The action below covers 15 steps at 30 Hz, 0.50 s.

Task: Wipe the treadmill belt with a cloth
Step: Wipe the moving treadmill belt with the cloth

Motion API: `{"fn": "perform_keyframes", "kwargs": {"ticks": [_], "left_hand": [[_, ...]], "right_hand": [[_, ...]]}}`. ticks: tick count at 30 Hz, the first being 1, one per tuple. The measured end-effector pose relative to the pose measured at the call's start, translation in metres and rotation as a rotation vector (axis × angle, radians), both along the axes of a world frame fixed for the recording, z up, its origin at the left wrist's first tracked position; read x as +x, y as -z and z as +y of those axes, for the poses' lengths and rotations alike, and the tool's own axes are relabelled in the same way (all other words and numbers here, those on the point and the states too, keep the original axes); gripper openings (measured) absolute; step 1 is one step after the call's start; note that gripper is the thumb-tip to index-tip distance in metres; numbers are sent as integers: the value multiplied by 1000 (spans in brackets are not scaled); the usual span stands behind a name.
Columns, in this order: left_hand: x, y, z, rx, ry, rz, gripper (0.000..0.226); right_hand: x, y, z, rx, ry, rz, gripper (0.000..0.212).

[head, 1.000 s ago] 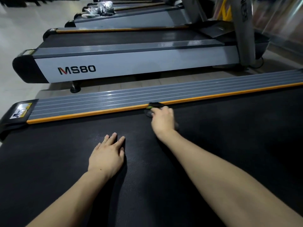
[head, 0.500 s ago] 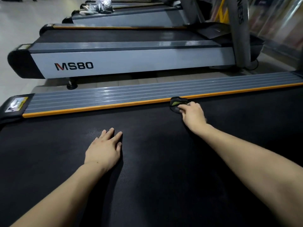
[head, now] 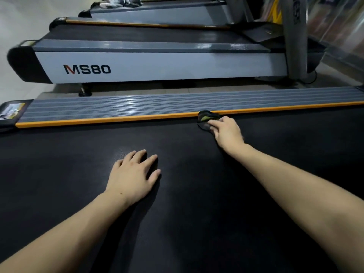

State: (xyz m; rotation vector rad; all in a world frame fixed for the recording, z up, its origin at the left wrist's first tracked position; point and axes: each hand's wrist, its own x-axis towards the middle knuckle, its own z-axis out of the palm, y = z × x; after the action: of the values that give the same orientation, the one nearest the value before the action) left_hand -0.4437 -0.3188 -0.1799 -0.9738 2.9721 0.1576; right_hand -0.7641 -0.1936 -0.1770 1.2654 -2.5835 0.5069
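Note:
The black treadmill belt (head: 78, 174) fills the lower part of the view. A small dark cloth (head: 205, 117) with a yellow-green patch lies bunched at the belt's far edge, against the orange strip (head: 110, 120). My right hand (head: 226, 131) is on top of the cloth with its fingers curled over it, holding it down on the belt; part of the cloth is hidden under the hand. My left hand (head: 134, 174) lies flat on the belt with its fingers spread, nearer to me and left of the cloth.
Beyond the orange strip runs a grey ribbed side rail (head: 177, 104). Past a gap of floor stands another treadmill marked MS80 (head: 137, 64), with its grey upright post (head: 295, 36) at the right. More treadmills line up behind it.
My right hand slid the cloth to the right along the orange strip, then came back slightly to the left. My left hand stayed flat on the belt.

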Motion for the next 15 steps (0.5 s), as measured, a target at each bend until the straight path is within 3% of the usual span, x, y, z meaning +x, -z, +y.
{"fn": "perform_keyframes", "kwargs": {"ticks": [3, 6, 8, 11, 15], "left_hand": [[-5, 2, -1, -25, -4, 4, 60], [-4, 3, 1, -42, -19, 11, 63], [-3, 6, 5, -41, -33, 13, 66], [-3, 8, 9, -7, -50, 8, 66], [-2, 1, 11, 27, -53, 9, 60]], "right_hand": [[35, 4, 52, -95, -209, 50, 21], [70, 7, 115, -38, -518, 3, 22], [59, 5, 116, 14, -612, 37, 22], [13, 0, 54, 5, -478, 110, 22], [-3, -8, 0, -14, -89, -46, 25]]}}
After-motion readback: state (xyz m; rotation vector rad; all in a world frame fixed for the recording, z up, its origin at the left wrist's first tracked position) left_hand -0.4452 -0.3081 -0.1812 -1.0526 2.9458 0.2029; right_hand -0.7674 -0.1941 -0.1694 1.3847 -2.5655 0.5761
